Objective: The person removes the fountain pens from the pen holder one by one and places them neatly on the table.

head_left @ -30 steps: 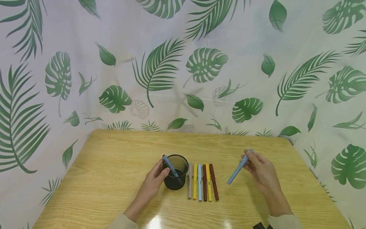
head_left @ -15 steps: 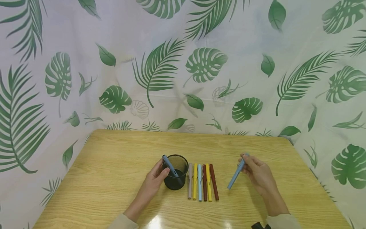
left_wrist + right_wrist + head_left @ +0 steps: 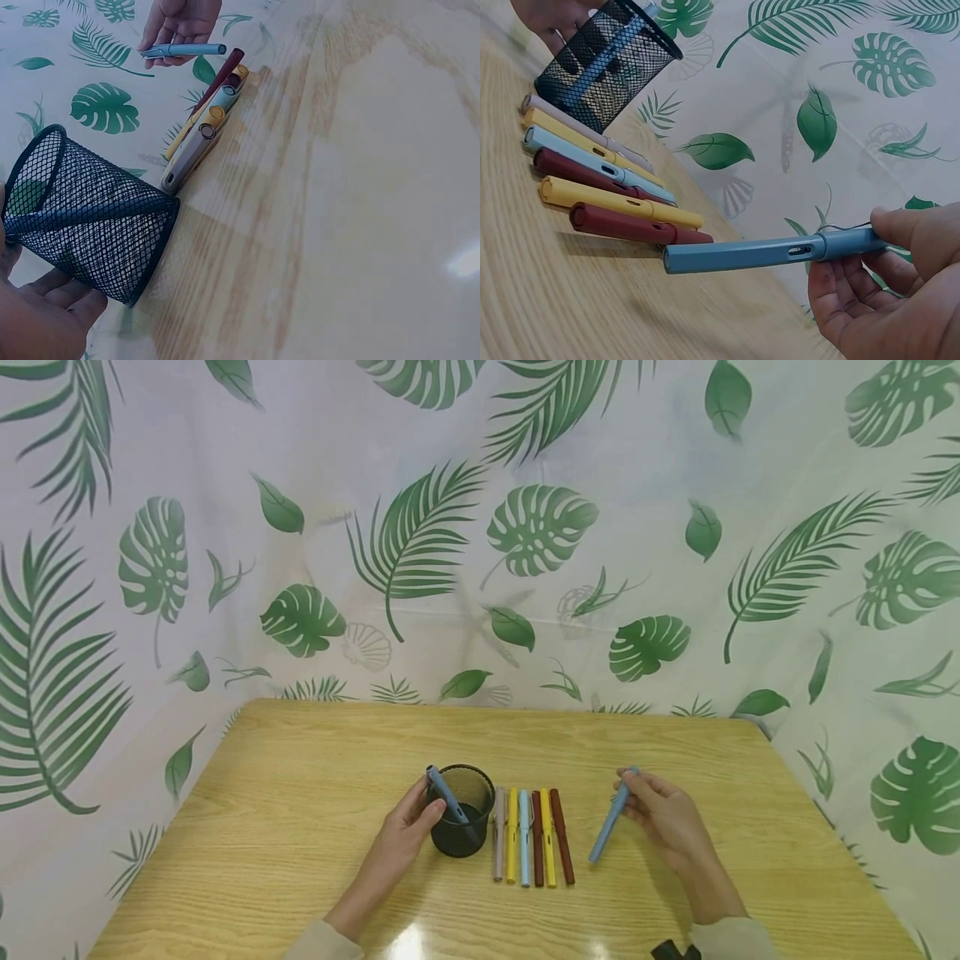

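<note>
My left hand [image 3: 401, 837] grips the side of a black mesh pen cup [image 3: 460, 843], its thumb near the rim. One blue pen [image 3: 448, 795] leans inside the cup; through the mesh it shows as a slanted bar in the left wrist view. To the right, my right hand [image 3: 669, 821] pinches a second blue pen [image 3: 750, 255] by its clip end between thumb and fingers. That pen slants down to the left over the table, its free end pointing toward a row of pens. The palm side of my left hand is partly hidden behind the cup.
Right of the cup lie several pens side by side: a greyish one [image 3: 498, 847], a light blue one [image 3: 524, 852], yellow [image 3: 512, 847] and dark red [image 3: 562, 847] ones. The wooden table [image 3: 315, 752] ends at a leaf-patterned cloth [image 3: 450, 527] behind and on both sides.
My right hand has moved left and slightly toward me with the blue pen, which now hangs steeper and closer to the row. The left hand and cup have stayed still.
</note>
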Tool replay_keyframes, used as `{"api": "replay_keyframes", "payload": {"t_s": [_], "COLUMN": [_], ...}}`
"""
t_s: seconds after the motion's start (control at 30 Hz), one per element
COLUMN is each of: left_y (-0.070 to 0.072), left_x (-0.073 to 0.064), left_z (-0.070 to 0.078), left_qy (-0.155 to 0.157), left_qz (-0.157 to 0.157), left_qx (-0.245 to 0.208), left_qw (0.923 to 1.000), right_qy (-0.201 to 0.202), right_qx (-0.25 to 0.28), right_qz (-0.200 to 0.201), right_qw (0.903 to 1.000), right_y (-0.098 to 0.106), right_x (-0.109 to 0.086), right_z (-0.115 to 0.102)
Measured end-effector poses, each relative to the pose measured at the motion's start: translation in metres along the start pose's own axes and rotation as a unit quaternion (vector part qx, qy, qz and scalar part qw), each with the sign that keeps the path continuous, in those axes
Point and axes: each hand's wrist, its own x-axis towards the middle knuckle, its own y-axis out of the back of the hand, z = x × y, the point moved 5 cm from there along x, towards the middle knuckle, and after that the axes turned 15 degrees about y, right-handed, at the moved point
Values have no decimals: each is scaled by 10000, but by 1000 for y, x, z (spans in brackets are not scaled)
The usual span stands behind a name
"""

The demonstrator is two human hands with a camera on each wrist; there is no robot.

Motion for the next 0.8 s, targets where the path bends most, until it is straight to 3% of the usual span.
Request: {"api": "replay_keyframes", "payload": {"t_s": [0.27, 0.8], "left_y": [0, 1], "left_x": [0, 0], "left_z": [0, -1], "left_qy": [40, 94], "left_qz": [38, 98], "left_qx": [35, 42], "left_qw": [10000, 9999], "right_qy": [59, -200], "right_qx": [-94, -575], "right_qz": [-132, 53], "right_qw": [9999, 9981], "right_y": [-7, -14], "right_x": [1, 7], "right_z": [7, 22]}}
